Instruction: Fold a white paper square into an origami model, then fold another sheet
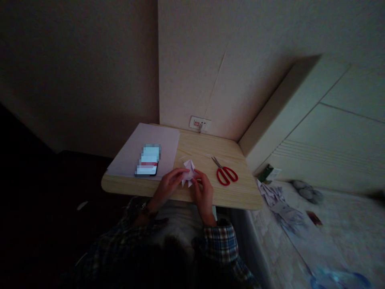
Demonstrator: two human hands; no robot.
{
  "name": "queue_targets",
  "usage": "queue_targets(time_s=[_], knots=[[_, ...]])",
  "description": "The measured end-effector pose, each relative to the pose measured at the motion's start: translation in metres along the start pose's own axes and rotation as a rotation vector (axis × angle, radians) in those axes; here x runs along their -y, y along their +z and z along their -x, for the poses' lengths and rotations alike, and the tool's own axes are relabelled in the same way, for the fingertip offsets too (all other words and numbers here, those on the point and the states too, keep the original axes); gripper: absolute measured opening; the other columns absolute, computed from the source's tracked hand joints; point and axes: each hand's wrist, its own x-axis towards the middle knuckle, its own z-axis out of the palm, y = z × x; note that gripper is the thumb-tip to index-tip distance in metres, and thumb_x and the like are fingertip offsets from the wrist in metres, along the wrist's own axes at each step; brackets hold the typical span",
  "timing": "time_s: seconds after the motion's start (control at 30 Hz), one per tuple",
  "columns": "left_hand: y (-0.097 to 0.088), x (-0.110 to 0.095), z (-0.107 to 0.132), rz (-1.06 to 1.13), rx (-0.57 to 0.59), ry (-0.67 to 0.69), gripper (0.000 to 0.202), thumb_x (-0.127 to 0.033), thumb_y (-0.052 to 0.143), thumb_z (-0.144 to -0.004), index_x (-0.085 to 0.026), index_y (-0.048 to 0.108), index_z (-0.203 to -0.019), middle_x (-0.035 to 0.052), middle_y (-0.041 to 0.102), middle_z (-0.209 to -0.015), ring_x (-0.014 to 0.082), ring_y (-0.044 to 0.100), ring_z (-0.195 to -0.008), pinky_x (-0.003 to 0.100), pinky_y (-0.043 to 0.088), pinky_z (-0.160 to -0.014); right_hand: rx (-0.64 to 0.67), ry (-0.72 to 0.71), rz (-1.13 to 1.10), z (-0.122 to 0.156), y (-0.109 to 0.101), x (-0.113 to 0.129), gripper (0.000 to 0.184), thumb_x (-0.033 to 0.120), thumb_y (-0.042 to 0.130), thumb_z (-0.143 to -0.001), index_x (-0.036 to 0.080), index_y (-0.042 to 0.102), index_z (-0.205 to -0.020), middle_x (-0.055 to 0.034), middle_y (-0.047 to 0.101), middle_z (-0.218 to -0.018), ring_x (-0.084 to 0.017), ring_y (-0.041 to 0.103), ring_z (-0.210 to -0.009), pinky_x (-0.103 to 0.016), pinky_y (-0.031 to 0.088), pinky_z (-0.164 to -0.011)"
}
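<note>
A small piece of folded white paper with several pointed tips is held just over the front part of the wooden tabletop. My left hand pinches its left side between thumb and fingers. From the right, my right hand grips the paper's other side, its fingers curled. The folds under my fingertips are partly hidden. Red-handled scissors lie to the right of my right hand, their blades pointing back and to the left. A lit phone rests left of my left hand on white paper sheets.
A wall socket with a plug in it sits behind the table. To the right is a bed, with crumpled paper and a grey object on it. A small white piece lies on the dark floor at left.
</note>
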Motion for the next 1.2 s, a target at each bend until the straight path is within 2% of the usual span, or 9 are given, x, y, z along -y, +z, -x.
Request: queue_targets(time_s=[0.1,0.17,0.27,0.37,0.6,0.8,0.97,1.2], knots=[[-0.0004,0.0037,0.0,0.001,-0.021,0.018,0.033,-0.039,0.056,-0.085,-0.019,0.067,-0.108,0.0074,0.068,-0.117,0.0233,0.061,-0.108,0.033,0.048,-0.095,0.0,0.023,0.008,0.0002,0.0012,-0.0015,0.011,0.024,0.051,-0.089,0.021,0.06,-0.094,-0.0041,0.065,-0.086,-0.018,0.061,-0.08,-0.032,0.051,-0.075],[-0.0004,0.0042,0.0006,-0.008,-0.027,0.03,0.037,-0.039,0.054,-0.087,-0.018,0.063,-0.116,0.008,0.066,-0.121,0.0225,0.061,-0.109,0.032,0.046,-0.096,-0.001,0.02,0.007,0.0001,0.0014,-0.002,0.011,0.024,0.052,-0.089,0.021,0.06,-0.095,-0.0038,0.065,-0.086,-0.018,0.06,-0.079,-0.03,0.051,-0.072],[0.0,0.0031,0.0015,-0.002,-0.029,0.025,0.039,-0.038,0.052,-0.088,-0.018,0.06,-0.121,0.0083,0.064,-0.124,0.0217,0.061,-0.107,0.032,0.046,-0.096,-0.008,0.003,0.008,-0.0002,0.0009,-0.002,0.011,0.025,0.052,-0.088,0.021,0.061,-0.094,-0.0042,0.065,-0.09,-0.018,0.06,-0.084,-0.031,0.05,-0.076],[0.0003,0.0029,0.0017,0.006,-0.026,0.02,0.038,-0.035,0.052,-0.088,-0.017,0.059,-0.121,0.0084,0.064,-0.125,0.0218,0.061,-0.106,0.032,0.046,-0.095,-0.013,-0.016,0.019,-0.0004,0.0005,-0.0022,0.009,0.024,0.053,-0.089,0.022,0.061,-0.091,-0.0049,0.064,-0.092,-0.019,0.059,-0.089,-0.033,0.048,-0.083],[-0.0001,0.0032,0.0008,-0.019,-0.024,0.053,0.036,-0.034,0.049,-0.088,-0.016,0.061,-0.118,0.0091,0.063,-0.126,0.0236,0.056,-0.116,0.034,0.043,-0.1,-0.038,-0.037,0.036,-0.0004,0.0017,-0.0007,0.009,0.022,0.052,-0.089,0.022,0.06,-0.091,-0.0064,0.063,-0.099,-0.02,0.058,-0.094,-0.036,0.048,-0.087],[0.0001,0.0022,0.0015,0.04,0.018,-0.009,0.039,-0.037,0.052,-0.087,-0.019,0.059,-0.12,0.0091,0.064,-0.125,0.0233,0.062,-0.107,0.035,0.048,-0.095,-0.047,-0.033,0.065,-0.001,0.0013,0.0041,0.008,0.022,0.051,-0.088,0.02,0.059,-0.086,-0.0068,0.059,-0.098,-0.019,0.058,-0.088,-0.032,0.049,-0.077],[0.0014,0.0056,-0.0011,0.132,0.087,-0.076,0.052,-0.031,0.067,-0.074,-0.017,0.054,-0.122,0.0135,0.063,-0.125,0.0259,0.062,-0.11,0.037,0.052,-0.092,-0.051,-0.047,0.081,0.0,0.0016,0.0041,0.008,0.018,0.05,-0.088,0.02,0.056,-0.084,-0.0048,0.056,-0.094,-0.015,0.055,-0.08,-0.028,0.049,-0.071],[0.0026,0.0043,-0.0019,0.112,0.056,-0.093,0.047,-0.027,0.067,-0.072,-0.018,0.054,-0.116,0.0128,0.062,-0.127,0.0246,0.063,-0.11,0.038,0.052,-0.092,-0.047,-0.048,0.096,0.001,0.0029,0.0047,0.008,0.016,0.05,-0.087,0.02,0.056,-0.083,-0.005,0.055,-0.093,-0.015,0.054,-0.077,-0.027,0.048,-0.069]])
